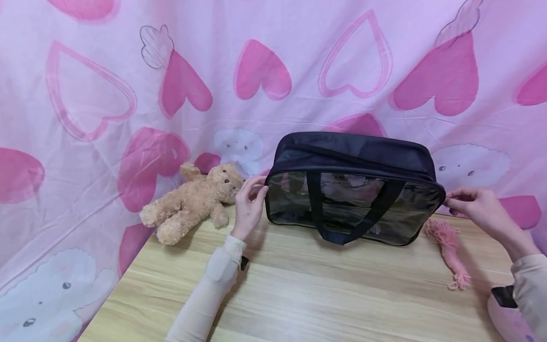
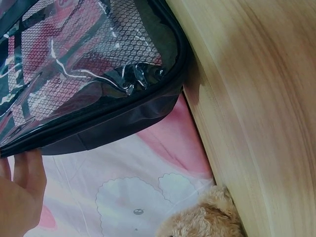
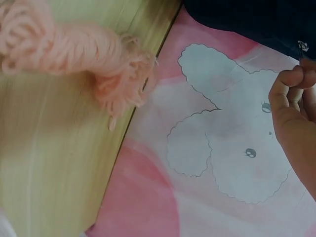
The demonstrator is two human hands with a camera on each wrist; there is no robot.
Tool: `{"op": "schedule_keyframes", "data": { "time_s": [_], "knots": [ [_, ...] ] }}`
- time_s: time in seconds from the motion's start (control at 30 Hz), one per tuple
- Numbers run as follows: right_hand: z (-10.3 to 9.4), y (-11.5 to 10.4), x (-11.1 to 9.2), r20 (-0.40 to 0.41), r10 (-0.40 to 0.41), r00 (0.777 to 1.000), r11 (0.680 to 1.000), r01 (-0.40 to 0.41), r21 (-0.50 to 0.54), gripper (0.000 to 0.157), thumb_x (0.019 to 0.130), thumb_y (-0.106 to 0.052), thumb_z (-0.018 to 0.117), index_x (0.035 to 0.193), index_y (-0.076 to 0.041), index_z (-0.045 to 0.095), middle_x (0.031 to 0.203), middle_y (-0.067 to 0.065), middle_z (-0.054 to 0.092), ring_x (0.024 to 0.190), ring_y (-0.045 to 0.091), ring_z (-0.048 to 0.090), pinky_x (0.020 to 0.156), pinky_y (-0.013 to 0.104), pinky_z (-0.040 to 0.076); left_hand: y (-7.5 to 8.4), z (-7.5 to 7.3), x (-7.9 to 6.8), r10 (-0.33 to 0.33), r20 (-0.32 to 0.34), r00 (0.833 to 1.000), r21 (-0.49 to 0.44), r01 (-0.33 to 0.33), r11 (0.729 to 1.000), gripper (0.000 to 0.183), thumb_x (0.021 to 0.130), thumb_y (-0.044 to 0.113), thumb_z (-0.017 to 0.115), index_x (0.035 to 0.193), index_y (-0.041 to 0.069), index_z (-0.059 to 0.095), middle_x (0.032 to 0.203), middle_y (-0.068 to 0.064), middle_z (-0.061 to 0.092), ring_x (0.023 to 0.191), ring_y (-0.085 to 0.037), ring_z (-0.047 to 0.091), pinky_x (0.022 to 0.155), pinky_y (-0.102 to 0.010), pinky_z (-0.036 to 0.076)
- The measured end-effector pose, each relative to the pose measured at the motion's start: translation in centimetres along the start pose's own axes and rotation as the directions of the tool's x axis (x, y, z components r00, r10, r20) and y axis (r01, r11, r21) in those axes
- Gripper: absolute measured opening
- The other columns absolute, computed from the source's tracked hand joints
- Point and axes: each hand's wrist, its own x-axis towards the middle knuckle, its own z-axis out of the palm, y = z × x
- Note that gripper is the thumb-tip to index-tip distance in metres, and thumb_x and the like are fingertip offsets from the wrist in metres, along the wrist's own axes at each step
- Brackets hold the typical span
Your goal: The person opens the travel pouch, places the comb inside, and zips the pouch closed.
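Note:
A black bag [image 1: 354, 156] with a clear front panel stands upright towards the back of the wooden table. Its black strap handle [image 1: 315, 204] hangs down over the front. My left hand [image 1: 249, 206] holds the bag's left side edge, thumb in front and fingers round behind. At the opposite end, my right hand [image 1: 483, 209] has thumb and finger pinched together at the right corner. The right wrist view shows a small metal zipper pull [image 3: 302, 46] right at those fingertips. Mesh [image 2: 131, 29] shows through the clear panel in the left wrist view.
A tan teddy bear [image 1: 192, 199] lies left of my left hand. Under my right forearm is a bundle of pink yarn [image 1: 448, 251]. A pink rounded object [image 1: 504, 313] sits at the bottom right. Behind the table [image 1: 299, 294] hangs a pink heart-print curtain [image 1: 273, 28].

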Motion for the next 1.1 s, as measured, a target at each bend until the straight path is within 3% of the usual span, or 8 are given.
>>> {"op": "schedule_keyframes", "data": {
  "time_s": [0.37,0.57,0.63,0.77,1.1],
  "knots": [
    [1.6,0.5,-0.6,-0.094,-0.008,0.996,0.992,0.02,0.127,0.024,0.091,-0.003,0.062,0.087,-0.025,0.072,0.075,-0.013,0.068,0.062,0.004,0.063,0.058,0.015,0.049,0.2,0.1,0.6,-0.004,0.007,1.0,0.004,0.004,1.0,0.022,0.085,-0.015,0.06,0.107,-0.014,0.06,0.095,-0.025,0.06,0.078,-0.04,0.065,0.072,-0.031,0.053],
    [2.5,0.4,-1.6,-0.183,0.042,0.982,0.996,-0.027,0.084,0.013,0.09,-0.012,0.066,0.09,-0.023,0.071,0.072,-0.013,0.066,0.062,0.004,0.061,0.058,0.013,0.046,-1.9,0.1,0.0,-0.014,0.005,1.0,-0.013,0.014,1.0,0.022,0.087,-0.008,0.062,0.109,-0.007,0.063,0.098,-0.018,0.062,0.08,-0.033,0.066,0.073,-0.028,0.053],
    [2.8,0.4,-2.1,-0.211,0.062,0.976,0.996,-0.046,0.078,0.013,0.09,-0.014,0.066,0.09,-0.026,0.071,0.072,-0.014,0.066,0.063,0.003,0.06,0.059,0.013,0.046,-1.8,0.2,-0.1,-0.016,0.01,1.0,-0.02,0.016,1.0,0.022,0.087,-0.008,0.062,0.109,-0.008,0.062,0.097,-0.018,0.062,0.08,-0.034,0.066,0.073,-0.025,0.052],
    [3.2,0.6,-3.0,-0.246,0.083,0.966,0.99,-0.052,0.128,0.018,0.091,-0.012,0.065,0.091,-0.03,0.069,0.074,-0.016,0.067,0.063,0.001,0.06,0.059,0.012,0.046,0.1,0.3,0.2,-0.012,0.017,1.0,-0.01,0.013,1.0,0.022,0.085,-0.016,0.06,0.107,-0.015,0.06,0.095,-0.025,0.06,0.077,-0.04,0.064,0.072,-0.028,0.053],
    [4.3,0.4,-3.2,-0.257,0.08,0.963,0.961,-0.006,0.278,0.017,0.09,-0.004,0.063,0.092,-0.02,0.069,0.077,-0.011,0.067,0.064,0.002,0.062,0.06,0.012,0.049,0.2,-0.3,0.5,-0.004,0.012,1.0,0.002,0.004,1.0,0.023,0.083,-0.018,0.06,0.106,-0.015,0.06,0.095,-0.026,0.06,0.076,-0.04,0.064,0.071,-0.031,0.054]
  ]
}}
